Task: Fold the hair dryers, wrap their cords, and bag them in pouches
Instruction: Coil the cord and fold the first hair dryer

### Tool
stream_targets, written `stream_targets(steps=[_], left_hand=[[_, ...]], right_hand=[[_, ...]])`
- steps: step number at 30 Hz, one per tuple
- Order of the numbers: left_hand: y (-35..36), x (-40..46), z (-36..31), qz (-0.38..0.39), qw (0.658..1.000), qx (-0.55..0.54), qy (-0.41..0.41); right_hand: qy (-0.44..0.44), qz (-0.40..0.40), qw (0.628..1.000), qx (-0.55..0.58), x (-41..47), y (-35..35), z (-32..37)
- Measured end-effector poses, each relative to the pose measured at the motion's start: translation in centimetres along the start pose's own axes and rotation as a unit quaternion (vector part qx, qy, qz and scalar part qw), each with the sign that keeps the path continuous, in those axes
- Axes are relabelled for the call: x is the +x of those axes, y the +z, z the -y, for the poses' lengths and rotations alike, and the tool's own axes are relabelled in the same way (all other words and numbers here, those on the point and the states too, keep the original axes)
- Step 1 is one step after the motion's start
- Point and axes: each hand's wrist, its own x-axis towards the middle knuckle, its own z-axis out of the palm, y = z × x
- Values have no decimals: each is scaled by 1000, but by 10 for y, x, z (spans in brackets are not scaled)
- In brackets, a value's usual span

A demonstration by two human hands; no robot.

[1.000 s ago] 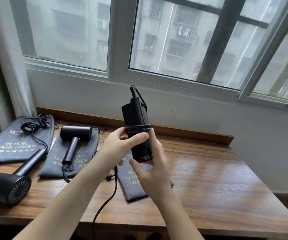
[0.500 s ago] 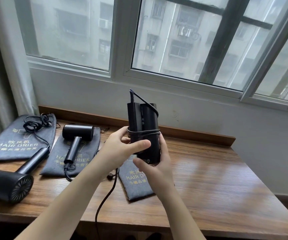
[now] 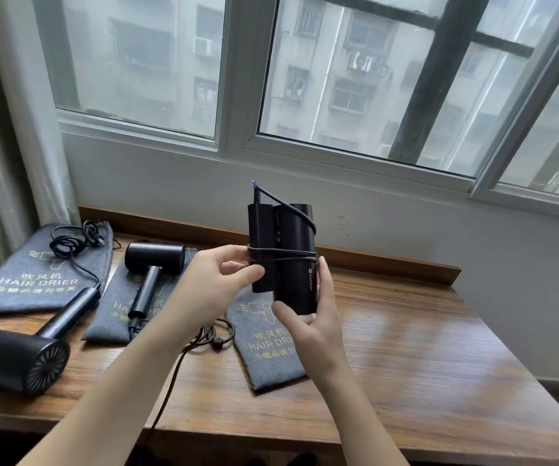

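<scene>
Hair dryer point(image 3: 286, 257), folded so its handle lies alongside the barrel, is held upright in the air above the table point(image 3: 423, 348), just over a grey pouch point(image 3: 268, 351) that lies flat below it. Right hand point(image 3: 315, 327) cups the lower barrel, thumb in front and fingers curled round the back — a steadying grip that keeps the body still and vertical. Left hand point(image 3: 214, 284) pinches the cord point(image 3: 285, 255) at the handle side, where a couple of turns already band the middle; the rest of the cord trails down past the left forearm and off the table edge, so much wrapping seems left. Holding the dryer clear of the table probably lets the cord pass all the way round.

Two more dryers wait unfolded to the left — one point(image 3: 152, 274) resting on its pouch point(image 3: 120, 311), another point(image 3: 19, 354) nearer, its coiled cord lying on a third pouch point(image 3: 19, 280).
</scene>
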Motion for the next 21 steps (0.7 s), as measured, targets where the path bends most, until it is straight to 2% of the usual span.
stream_targets(steps=[3, 10, 15, 18, 21], left_hand=[[-2, 2, 0, -7, 1000, 15, 3], [-2, 5, 7, 4, 999, 36, -18], [-6, 8, 5, 2, 999, 49, -18], [-3, 5, 5, 6, 999, 41, -18], [-2, 5, 6, 2, 999, 26, -21]], right_hand=[[27, 10, 996, 80, 0, -1, 1], [-35, -64, 996, -47, -2, 11, 1], [-28, -93, 995, -33, 0, 11, 7], [-43, -89, 994, -44, 0, 8, 6], [-32, -41, 998, 34, 2, 3, 6]])
